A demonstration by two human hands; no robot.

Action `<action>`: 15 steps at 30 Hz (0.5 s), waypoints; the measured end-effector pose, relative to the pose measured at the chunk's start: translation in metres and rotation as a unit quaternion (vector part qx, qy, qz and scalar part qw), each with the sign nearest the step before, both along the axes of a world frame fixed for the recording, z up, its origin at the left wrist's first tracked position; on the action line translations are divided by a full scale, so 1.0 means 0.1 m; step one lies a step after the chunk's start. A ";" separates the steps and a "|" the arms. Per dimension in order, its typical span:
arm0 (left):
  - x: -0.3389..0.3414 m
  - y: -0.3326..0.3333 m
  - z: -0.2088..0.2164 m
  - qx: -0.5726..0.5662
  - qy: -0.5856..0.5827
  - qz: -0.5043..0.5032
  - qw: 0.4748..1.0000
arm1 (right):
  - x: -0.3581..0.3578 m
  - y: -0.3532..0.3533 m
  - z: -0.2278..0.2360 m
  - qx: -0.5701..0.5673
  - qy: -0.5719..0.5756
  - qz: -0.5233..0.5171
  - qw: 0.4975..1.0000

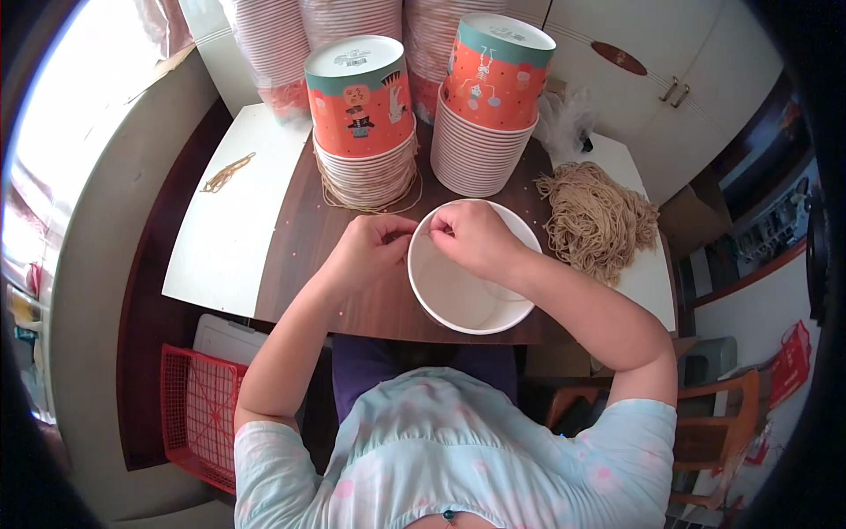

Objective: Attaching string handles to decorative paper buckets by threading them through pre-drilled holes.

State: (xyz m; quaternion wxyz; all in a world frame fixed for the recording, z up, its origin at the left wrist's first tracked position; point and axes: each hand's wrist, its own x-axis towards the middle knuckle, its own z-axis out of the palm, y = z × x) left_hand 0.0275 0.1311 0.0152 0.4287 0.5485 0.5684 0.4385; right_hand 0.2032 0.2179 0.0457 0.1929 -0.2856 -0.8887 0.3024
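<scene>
A white paper bucket (458,304) stands in front of me near the table's front edge, its open mouth facing up. My left hand (370,251) is at the outside of its left rim, thumb and fingers pinched together. Inside the mouth, by the same stretch of rim, my right hand (476,236) is curled in a pinch. Whatever lies between the fingertips of either hand is too small to make out. A faint thin curved line runs inside the bucket under my right wrist. To the right lies a tangled heap of tan cord (599,216).
Behind the bucket stand two upside-down stacks of orange-and-green paper buckets, the left stack (366,110) hung with cord loops and the right stack (493,97). A few cords (229,172) lie at left. Wrapped bucket stacks (352,18) rise behind; a red basket (198,410) stands below left.
</scene>
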 end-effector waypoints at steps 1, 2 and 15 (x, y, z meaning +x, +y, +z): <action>0.01 -0.01 0.01 -0.002 -0.011 -0.001 1.000 | 0.00 -0.01 0.00 0.000 0.000 0.000 1.000; 0.02 -0.02 0.02 -0.004 -0.021 -0.002 1.000 | -0.01 -0.01 0.00 0.011 0.005 0.007 1.000; 0.35 -0.38 0.15 0.163 0.229 0.053 0.958 | 0.17 -0.21 0.17 -0.151 -0.079 0.042 0.985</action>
